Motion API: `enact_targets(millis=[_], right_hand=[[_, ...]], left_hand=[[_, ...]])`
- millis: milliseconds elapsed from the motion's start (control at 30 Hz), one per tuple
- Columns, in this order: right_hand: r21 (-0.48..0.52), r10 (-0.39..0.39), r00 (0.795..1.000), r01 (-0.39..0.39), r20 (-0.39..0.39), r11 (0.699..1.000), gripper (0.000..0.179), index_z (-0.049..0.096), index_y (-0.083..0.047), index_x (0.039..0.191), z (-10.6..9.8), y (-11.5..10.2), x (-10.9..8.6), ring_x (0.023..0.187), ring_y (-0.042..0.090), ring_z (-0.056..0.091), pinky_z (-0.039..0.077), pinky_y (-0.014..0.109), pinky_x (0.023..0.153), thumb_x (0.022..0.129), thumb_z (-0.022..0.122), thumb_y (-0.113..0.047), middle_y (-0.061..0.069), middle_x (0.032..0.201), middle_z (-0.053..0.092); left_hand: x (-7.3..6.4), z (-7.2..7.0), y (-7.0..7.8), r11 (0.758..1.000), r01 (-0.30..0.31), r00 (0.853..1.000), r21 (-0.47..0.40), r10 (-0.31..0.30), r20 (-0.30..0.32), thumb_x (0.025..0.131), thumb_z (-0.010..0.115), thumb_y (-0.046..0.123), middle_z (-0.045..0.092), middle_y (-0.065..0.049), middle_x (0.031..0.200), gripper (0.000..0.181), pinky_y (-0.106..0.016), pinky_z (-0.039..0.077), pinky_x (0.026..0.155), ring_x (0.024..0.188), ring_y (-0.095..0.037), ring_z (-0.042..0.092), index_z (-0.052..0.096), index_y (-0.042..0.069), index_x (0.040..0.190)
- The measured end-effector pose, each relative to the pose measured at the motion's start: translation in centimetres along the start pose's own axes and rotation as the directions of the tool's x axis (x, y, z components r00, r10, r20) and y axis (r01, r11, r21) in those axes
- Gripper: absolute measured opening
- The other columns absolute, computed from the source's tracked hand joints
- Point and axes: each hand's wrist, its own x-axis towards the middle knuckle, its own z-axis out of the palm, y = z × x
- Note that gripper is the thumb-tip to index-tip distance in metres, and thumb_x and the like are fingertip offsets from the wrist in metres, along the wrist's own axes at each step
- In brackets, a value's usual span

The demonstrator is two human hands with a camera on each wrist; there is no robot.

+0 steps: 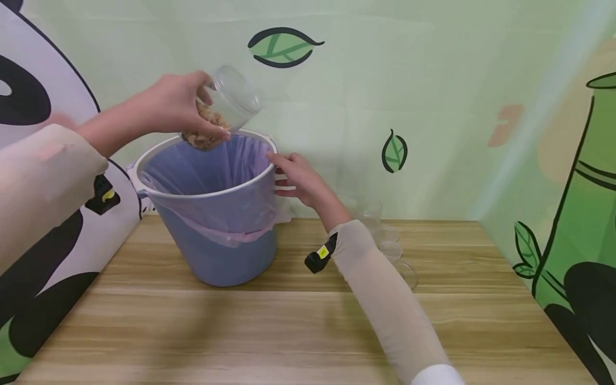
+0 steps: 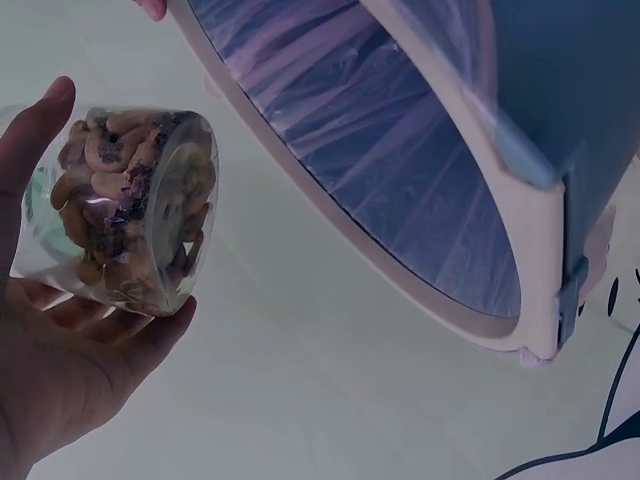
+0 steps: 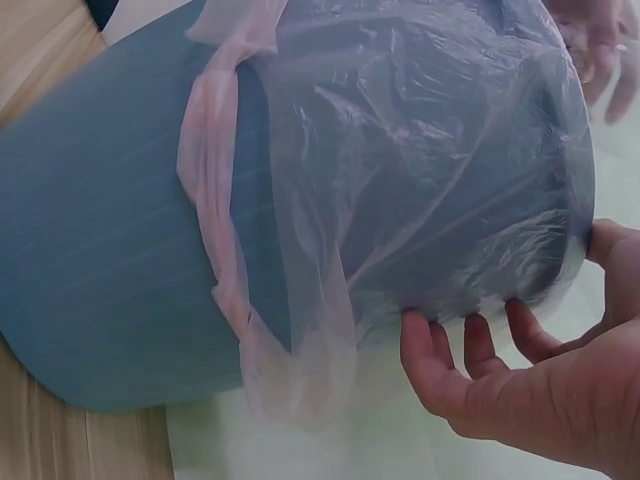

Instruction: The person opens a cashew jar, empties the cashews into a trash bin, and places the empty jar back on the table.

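My left hand [image 1: 180, 104] grips a clear jar [image 1: 238, 99] above the back of a blue trash bin [image 1: 226, 264]. The jar is tilted, and tan, curved, cashew-like pieces mixed with dark bits [image 2: 125, 165] lie in its lower end. A thin pinkish bag [image 1: 202, 168] lines the bin and folds down over its pale rim [image 1: 207, 194]. On the bin's right side, my right hand [image 1: 303, 179] holds the edge, thumb at the rim and fingertips [image 3: 420, 325] against the bag-covered outer wall. The bottom of the bin's inside is hidden from view.
Several clear containers [image 1: 391, 250] stand on the wooden table [image 1: 269, 331], partly hidden behind my right forearm. Behind the table hangs a pale green backdrop [image 1: 433, 69] with printed leaves. A printed panda [image 1: 43, 96] fills the left side.
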Motion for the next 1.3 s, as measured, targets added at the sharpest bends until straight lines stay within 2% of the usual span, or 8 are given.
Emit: enact_targets(millis=[200, 333, 567, 867, 967, 1033, 1133, 1300], right_hand=[[0.006, -0.002, 1.000, 0.002, -0.030, 1.000, 0.052, 0.045, -0.006, 0.134, 0.5, 0.2, -0.2, 0.119, 0.037, 0.058, 0.053, 0.049, 0.097, 0.101, 0.059, -0.043, 0.016, 0.132, 0.052], [0.010, -0.013, 0.998, 0.014, -0.055, 1.000, 0.052, 0.046, -0.007, 0.133, 0.8, 0.4, -0.2, 0.118, 0.037, 0.059, 0.054, 0.048, 0.096, 0.100, 0.060, -0.045, 0.016, 0.131, 0.053], [0.038, -0.047, 0.994, 0.051, -0.099, 0.998, 0.053, 0.047, -0.007, 0.133, 1.8, 0.9, -0.1, 0.117, 0.036, 0.058, 0.054, 0.048, 0.096, 0.100, 0.060, -0.047, 0.014, 0.128, 0.054], [0.053, -0.043, 0.991, 0.050, -0.129, 0.997, 0.055, 0.048, -0.008, 0.134, 2.3, 1.3, 0.0, 0.116, 0.035, 0.059, 0.052, 0.050, 0.098, 0.099, 0.061, -0.048, 0.014, 0.130, 0.055], [0.060, -0.033, 0.990, 0.042, -0.140, 0.997, 0.057, 0.047, -0.008, 0.136, 2.4, 1.4, 0.0, 0.119, 0.036, 0.058, 0.052, 0.050, 0.099, 0.099, 0.061, -0.049, 0.014, 0.133, 0.055], [0.063, -0.032, 0.988, 0.042, -0.150, 0.997, 0.057, 0.048, -0.009, 0.136, 2.4, 1.4, 0.1, 0.120, 0.035, 0.058, 0.052, 0.049, 0.099, 0.099, 0.061, -0.050, 0.014, 0.133, 0.055], [0.073, -0.044, 0.985, 0.057, -0.170, 0.996, 0.058, 0.048, -0.009, 0.136, 2.5, 1.4, 0.1, 0.118, 0.035, 0.058, 0.052, 0.049, 0.098, 0.098, 0.062, -0.050, 0.013, 0.131, 0.056], [0.070, -0.058, 0.979, 0.073, -0.195, 0.995, 0.057, 0.050, -0.010, 0.135, 2.8, 1.8, 0.1, 0.112, 0.031, 0.060, 0.054, 0.047, 0.094, 0.098, 0.062, -0.051, 0.010, 0.126, 0.057]], left_hand=[[0.6, -0.1, -0.9, 0.997, -0.012, 0.993, 0.080, 0.003, 0.114, 0.077, 0.086, 0.051, 0.052, -0.035, 0.138, 0.109, -0.059, 0.049, 0.096, 0.120, -0.050, 0.053, 0.029, -0.008, 0.150], [0.9, -0.4, -1.5, 0.988, -0.053, 0.983, 0.142, 0.027, 0.179, 0.077, 0.085, 0.051, 0.053, -0.033, 0.137, 0.106, -0.058, 0.048, 0.097, 0.122, -0.049, 0.053, 0.031, -0.007, 0.148], [1.1, -1.0, -3.1, 0.969, -0.121, 0.966, 0.213, 0.066, 0.250, 0.077, 0.086, 0.051, 0.055, -0.031, 0.133, 0.102, -0.054, 0.050, 0.092, 0.116, -0.044, 0.055, 0.034, -0.006, 0.144], [1.4, -1.5, -5.3, 0.948, -0.191, 0.915, 0.255, 0.078, 0.396, 0.076, 0.086, 0.054, 0.058, -0.024, 0.131, 0.102, -0.051, 0.051, 0.088, 0.111, -0.036, 0.060, 0.036, -0.005, 0.141], [1.5, -1.5, -5.8, 0.943, -0.207, 0.905, 0.260, 0.084, 0.416, 0.076, 0.087, 0.053, 0.057, -0.025, 0.132, 0.102, -0.053, 0.051, 0.090, 0.113, -0.038, 0.059, 0.035, -0.005, 0.142], [1.6, -1.6, -6.1, 0.940, -0.213, 0.907, 0.264, 0.090, 0.412, 0.075, 0.088, 0.053, 0.057, -0.026, 0.133, 0.105, -0.055, 0.051, 0.092, 0.116, -0.039, 0.058, 0.033, -0.005, 0.143], [2.0, -1.6, -6.5, 0.926, -0.234, 0.921, 0.295, 0.114, 0.373, 0.075, 0.088, 0.050, 0.055, -0.027, 0.133, 0.106, -0.059, 0.048, 0.095, 0.118, -0.043, 0.056, 0.032, -0.006, 0.145], [2.6, -1.6, -7.2, 0.876, -0.292, 0.939, 0.383, 0.186, 0.290, 0.077, 0.087, 0.046, 0.052, -0.029, 0.132, 0.104, -0.064, 0.047, 0.094, 0.113, -0.046, 0.058, 0.031, -0.007, 0.147]])
